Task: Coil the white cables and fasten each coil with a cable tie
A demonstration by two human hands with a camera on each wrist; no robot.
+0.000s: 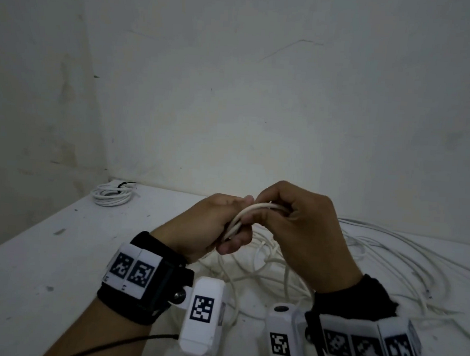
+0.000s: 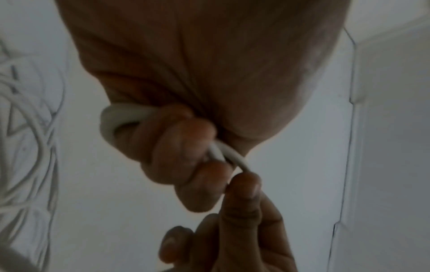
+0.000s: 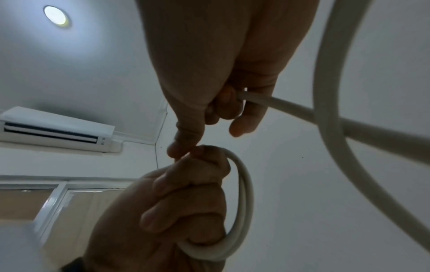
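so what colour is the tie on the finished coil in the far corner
Black, on the white finished coil; the head view shows it best.

Counts, this moment:

Hands: 2. The left hand (image 1: 211, 226) and the right hand (image 1: 302, 223) are both raised over the table (image 1: 30, 261), count 1.

Wrist-worn camera units: 2, one per wrist: left camera unit (image 1: 203, 316), right camera unit (image 1: 282, 337).

Square black-and-white marker tags visible in the head view: 7. Two on the left wristband (image 1: 134, 270), three on the right wristband (image 1: 366, 348), one on each camera unit.

Finished coils: 1, the tied coil (image 1: 111, 193) at the table's far left corner, with 1 black cable tie (image 1: 126, 184) on it.

Loose white cable (image 1: 388, 256): a tangled pile; strand count cannot be told.

Ceiling lamps (image 3: 55, 15): 1. Air conditioners (image 3: 56, 130): 1.
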